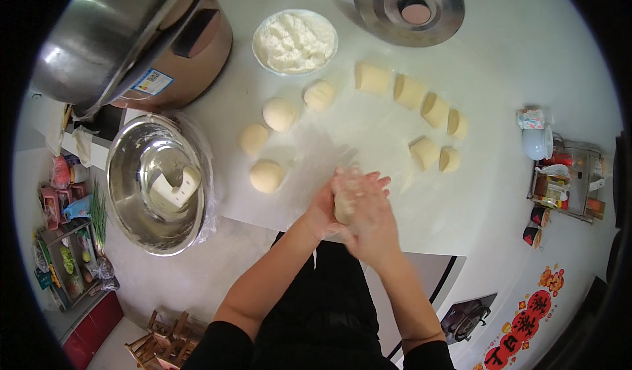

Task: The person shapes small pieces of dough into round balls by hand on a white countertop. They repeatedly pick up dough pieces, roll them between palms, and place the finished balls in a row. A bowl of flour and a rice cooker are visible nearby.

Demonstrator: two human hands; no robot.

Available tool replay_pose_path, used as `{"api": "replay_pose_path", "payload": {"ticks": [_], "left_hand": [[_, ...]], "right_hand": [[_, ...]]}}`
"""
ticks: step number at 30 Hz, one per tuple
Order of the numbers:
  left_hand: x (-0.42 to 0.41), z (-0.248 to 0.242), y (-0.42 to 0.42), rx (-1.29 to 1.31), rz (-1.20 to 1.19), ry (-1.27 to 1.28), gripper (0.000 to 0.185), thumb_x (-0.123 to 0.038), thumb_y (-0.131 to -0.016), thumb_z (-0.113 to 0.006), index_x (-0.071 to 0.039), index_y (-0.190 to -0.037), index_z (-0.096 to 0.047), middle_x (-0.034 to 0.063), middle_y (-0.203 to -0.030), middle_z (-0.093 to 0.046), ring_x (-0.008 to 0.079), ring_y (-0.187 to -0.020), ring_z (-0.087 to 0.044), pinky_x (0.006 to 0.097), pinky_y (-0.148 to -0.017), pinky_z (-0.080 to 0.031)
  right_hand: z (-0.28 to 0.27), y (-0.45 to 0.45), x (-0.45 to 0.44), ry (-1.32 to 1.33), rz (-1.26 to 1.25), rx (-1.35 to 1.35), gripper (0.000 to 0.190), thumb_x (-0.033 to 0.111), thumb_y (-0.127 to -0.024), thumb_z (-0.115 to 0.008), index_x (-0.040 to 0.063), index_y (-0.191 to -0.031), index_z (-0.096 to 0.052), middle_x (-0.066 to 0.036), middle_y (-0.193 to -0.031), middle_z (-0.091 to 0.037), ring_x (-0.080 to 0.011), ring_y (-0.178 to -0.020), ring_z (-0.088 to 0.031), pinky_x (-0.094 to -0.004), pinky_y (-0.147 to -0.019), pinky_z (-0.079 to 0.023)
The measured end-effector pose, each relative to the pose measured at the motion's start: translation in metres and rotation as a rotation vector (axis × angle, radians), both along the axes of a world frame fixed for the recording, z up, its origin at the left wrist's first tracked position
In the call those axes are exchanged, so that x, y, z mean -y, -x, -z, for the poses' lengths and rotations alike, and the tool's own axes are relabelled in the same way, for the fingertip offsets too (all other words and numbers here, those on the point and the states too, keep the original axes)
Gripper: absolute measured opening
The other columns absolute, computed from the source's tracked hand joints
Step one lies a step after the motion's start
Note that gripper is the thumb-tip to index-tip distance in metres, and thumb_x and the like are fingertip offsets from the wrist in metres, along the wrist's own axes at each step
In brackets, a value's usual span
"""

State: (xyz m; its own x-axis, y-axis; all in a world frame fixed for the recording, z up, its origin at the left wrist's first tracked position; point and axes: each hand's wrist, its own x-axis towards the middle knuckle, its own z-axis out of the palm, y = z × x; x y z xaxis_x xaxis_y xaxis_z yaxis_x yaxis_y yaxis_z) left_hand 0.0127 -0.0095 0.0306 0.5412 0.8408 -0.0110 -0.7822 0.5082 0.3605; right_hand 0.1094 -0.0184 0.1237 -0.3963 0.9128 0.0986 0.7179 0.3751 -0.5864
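Between my two palms, over the near edge of the white counter, is a lump of dough [343, 209]. My left hand [322, 212] cups it from the left and below. My right hand [371, 217] presses over it from the right, its fingers blurred and dusted with flour. Ahead and to the left lie several rounded dough balls [280, 114]. Further to the right sit several cut dough pieces [411, 92] with flat sides, most of them in a curved row. A bowl of white flour [295, 42] stands beyond the balls.
At the left edge, a steel basin [118, 192] holds a white scraper [170, 191]. Behind it stands a large pot [197, 76] with a steel vessel [94, 49] on top. A steel lid [444, 19] rests at the far side. Wooden stools [165, 343] are on the floor.
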Motion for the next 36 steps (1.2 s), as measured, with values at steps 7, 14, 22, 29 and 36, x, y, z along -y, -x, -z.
{"api": "replay_pose_path", "payload": {"ticks": [7, 14, 22, 29, 36], "left_hand": [[0.009, -0.036, -0.046, 0.394, -0.348, 0.692, 0.065, -0.054, -0.097, -0.033, -0.01, -0.145, -0.029, 0.0115, -0.151, -0.028, 0.029, -0.139, -0.027, 0.0443, -0.113, -0.025], [0.001, -0.072, 0.014, 0.36, 0.146, 0.367, 0.057, -0.046, -0.101, -0.018, -0.013, -0.146, -0.029, 0.0095, -0.151, -0.029, 0.0312, -0.138, -0.028, 0.0507, -0.112, -0.027], [-0.018, -0.122, 0.005, 0.39, -0.017, 0.146, 0.062, -0.054, -0.099, -0.021, -0.018, -0.149, -0.024, 0.0101, -0.154, -0.022, 0.0323, -0.14, -0.024, 0.0503, -0.112, -0.023], [-0.023, -0.086, -0.013, 0.245, -0.134, 0.065, 0.072, -0.066, -0.093, -0.02, -0.022, -0.151, -0.016, 0.0033, -0.157, -0.016, 0.0299, -0.143, -0.017, 0.0512, -0.111, -0.023], [-0.038, -0.073, -0.016, 0.44, -0.049, 0.098, 0.073, -0.063, -0.094, -0.021, -0.016, -0.149, -0.023, 0.0117, -0.155, -0.02, 0.0307, -0.143, -0.018, 0.0496, -0.114, -0.018]], "right_hand": [[-0.024, 0.024, -0.015, -0.026, -0.074, 0.217, 0.057, 0.028, -0.073, -0.069, 0.002, -0.122, -0.058, -0.013, -0.133, -0.053, -0.0307, -0.124, -0.048, -0.0441, -0.105, -0.037], [-0.069, -0.003, -0.004, 0.098, 0.364, -0.802, 0.042, 0.028, -0.099, -0.041, 0.002, -0.129, -0.054, -0.017, -0.135, -0.051, -0.0305, -0.125, -0.049, -0.0362, -0.105, -0.035], [-0.091, 0.016, -0.023, -0.242, 0.114, 0.086, 0.054, 0.028, -0.088, -0.051, -0.005, -0.13, -0.048, -0.019, -0.139, -0.045, -0.0344, -0.132, -0.039, -0.0459, -0.111, -0.027], [-0.085, 0.024, -0.03, -0.249, -0.128, 0.223, 0.087, 0.052, -0.069, -0.07, -0.007, -0.129, -0.049, -0.016, -0.146, -0.038, -0.0285, -0.138, -0.03, -0.0478, -0.113, -0.021], [-0.083, 0.023, -0.052, -0.151, -0.278, 0.259, 0.083, 0.051, -0.078, -0.063, -0.006, -0.135, -0.043, -0.015, -0.148, -0.036, -0.0277, -0.137, -0.033, -0.0455, -0.111, -0.025]]}}
